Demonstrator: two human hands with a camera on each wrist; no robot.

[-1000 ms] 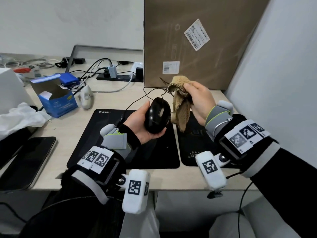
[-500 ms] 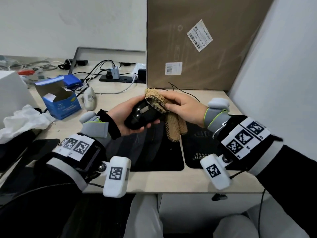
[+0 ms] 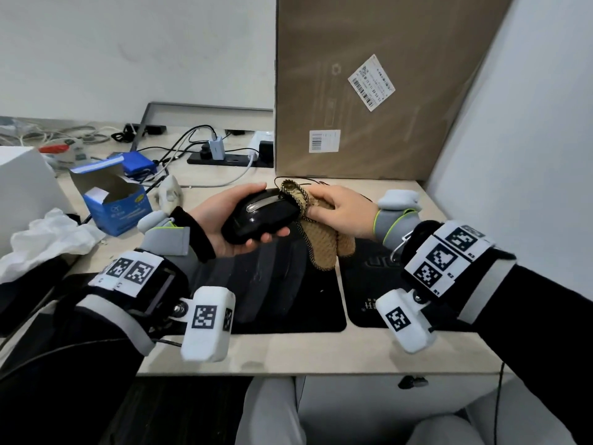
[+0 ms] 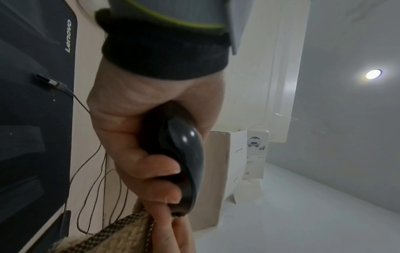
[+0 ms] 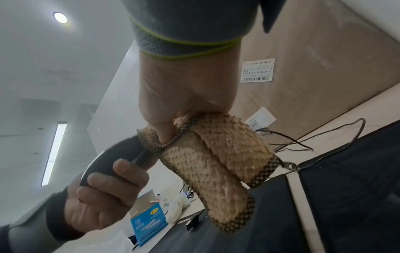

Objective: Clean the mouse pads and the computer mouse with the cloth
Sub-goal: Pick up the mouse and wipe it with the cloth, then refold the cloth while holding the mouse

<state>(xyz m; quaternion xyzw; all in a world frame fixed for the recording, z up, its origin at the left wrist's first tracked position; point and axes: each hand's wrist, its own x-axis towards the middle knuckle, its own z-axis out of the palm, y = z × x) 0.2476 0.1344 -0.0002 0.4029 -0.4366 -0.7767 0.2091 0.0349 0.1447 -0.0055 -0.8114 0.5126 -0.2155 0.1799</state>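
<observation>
My left hand (image 3: pixel 224 226) grips the glossy black computer mouse (image 3: pixel 260 216) above the desk, lying on its side with the wheel toward the wall; fingers curl round it (image 4: pixel 151 171). My right hand (image 3: pixel 337 213) holds the tan knitted cloth (image 3: pixel 321 248) bunched against the mouse's front end, and the rest of the cloth hangs down (image 5: pixel 216 162). Below lie two black mouse pads: the large Lenovo one (image 3: pixel 272 297) and a smaller one (image 3: pixel 369 284) to its right. The mouse's thin cable (image 4: pixel 86 171) trails over the desk.
A tall cardboard box (image 3: pixel 369 91) stands at the back right against a white partition. A blue open carton (image 3: pixel 115 203), a white mouse (image 3: pixel 170 194), a power strip (image 3: pixel 224 155) with cables and white tissue (image 3: pixel 48 239) crowd the left of the desk.
The mouse has been turned from upright in my palm to lying sideways, and my right hand has brought the cloth from beside it onto its front end.
</observation>
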